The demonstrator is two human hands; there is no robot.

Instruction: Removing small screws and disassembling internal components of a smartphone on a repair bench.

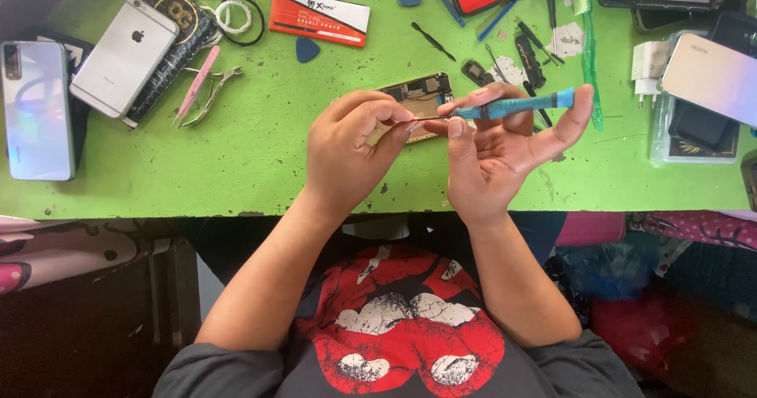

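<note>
Green desk point(260, 153) filled the upper part of the head view, its near edge chipped and worn. Phones lay at its left end: a pale iridescent one point(35, 110) flat by the edge and a silver one point(124, 57) resting slantwise on a dark patterned case point(177, 19). At the right end sat another pale phone point(714, 78) beside a white charger point(648, 60). A red and white box point(319, 17) lay near the far edge, with two blue picks point(307, 49) close by. Pink tweezers point(197, 82) and metal nippers point(211, 94) lay side by side left of centre.

Just beyond the hands, an opened phone point(422, 98) lay on the desk with its inner parts exposed, partly hidden by the fingers. The left hand point(347, 149) had its thumb and forefinger pinched narrowly on the thin metal tip of a blue-handled screwdriver point(516, 104). The right hand point(501, 149) held the same tool's handle between the thumb and fingertips, palm turned up, other fingers loosely spread. The tool hovered level above the desk, near the opened phone.
</note>
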